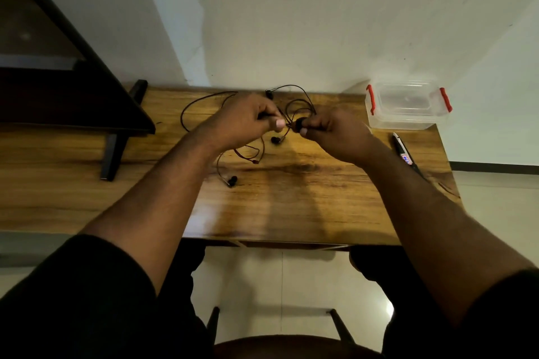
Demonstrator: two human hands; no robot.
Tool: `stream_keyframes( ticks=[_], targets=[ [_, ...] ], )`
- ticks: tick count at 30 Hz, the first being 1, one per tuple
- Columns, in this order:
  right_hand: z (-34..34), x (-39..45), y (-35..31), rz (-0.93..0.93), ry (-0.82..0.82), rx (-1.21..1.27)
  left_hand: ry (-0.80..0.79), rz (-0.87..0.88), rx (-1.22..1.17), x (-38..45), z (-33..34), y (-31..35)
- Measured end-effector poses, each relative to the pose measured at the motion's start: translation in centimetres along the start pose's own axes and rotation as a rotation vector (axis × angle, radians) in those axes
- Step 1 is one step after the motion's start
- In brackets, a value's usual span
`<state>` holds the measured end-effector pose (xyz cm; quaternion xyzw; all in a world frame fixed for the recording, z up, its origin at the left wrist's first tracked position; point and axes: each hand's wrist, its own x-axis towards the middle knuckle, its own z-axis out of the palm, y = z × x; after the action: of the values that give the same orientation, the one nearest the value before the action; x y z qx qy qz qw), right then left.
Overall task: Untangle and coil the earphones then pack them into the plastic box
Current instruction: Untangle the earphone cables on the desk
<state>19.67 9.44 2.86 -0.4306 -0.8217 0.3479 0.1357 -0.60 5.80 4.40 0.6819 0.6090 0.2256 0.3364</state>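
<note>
Clearly both hands are busy at the knot: the left hand [245, 122] pinches a bit of dark cord, and the right hand [329, 131] grips a small dark piece of the earphones [291, 114], fingers curled round it. They meet just above the tabletop [306, 198], middle of the frame. Loops of cord trail away to the left and toward the far edge, with loose earbuds lying lower left of the hands. The plastic box [408, 105] stands at upper right, lid on, nothing visible inside. Beside it lies a pen [404, 151]. Untangling looks unfinished; coiling and packing remain.
</note>
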Motion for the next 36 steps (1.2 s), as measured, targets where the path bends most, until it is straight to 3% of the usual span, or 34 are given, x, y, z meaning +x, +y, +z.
stream_keyframes(
  ticks=[6, 12, 15, 21, 23, 26, 29, 32, 36],
  targets=[
    [-0.4, -0.9, -1.5, 0.119, -0.298, 0.673, 0.097, 0.091, -0.108, 0.0, -0.1, 0.6],
    [-0.8, -1.3, -2.9, -0.002, -0.373, 1.366, 0.085, 0.088, -0.684, -0.2, 0.6, 2.0],
    [-0.8, -1.1, -3.4, -0.129, -0.286, 1.551, 0.054, -0.015, -0.854, -0.2, 1.6, 2.9],
    [-2.3, -0.2, -3.3, -0.242, 0.067, 1.722, -0.059, -0.051, -0.807, -0.5, 3.1, 2.7],
    [-2.3, -0.1, -2.8, -0.176, 0.201, 1.637, -0.033, -0.078, -0.762, -0.4, 3.2, 2.7],
    [-0.9, 0.2, -2.2, -0.117, 0.269, 1.389, -0.008, -0.122, -0.651, -0.2, 3.1, 2.6],
    [0.0, 0.3, -2.0, -0.159, 0.304, 0.872, -0.030, -0.152, -0.553, -0.2, 2.9, 2.3],
    [0.3, 0.0, -1.6, -0.258, 0.244, 0.219, -0.063, -0.184, -0.497, 0.0, 2.5, 1.9],
    [0.3, -0.2, -1.6, -0.234, 0.163, -0.033, -0.111, -0.187, -0.363, -0.1, 1.6, 1.5]
  ],
)
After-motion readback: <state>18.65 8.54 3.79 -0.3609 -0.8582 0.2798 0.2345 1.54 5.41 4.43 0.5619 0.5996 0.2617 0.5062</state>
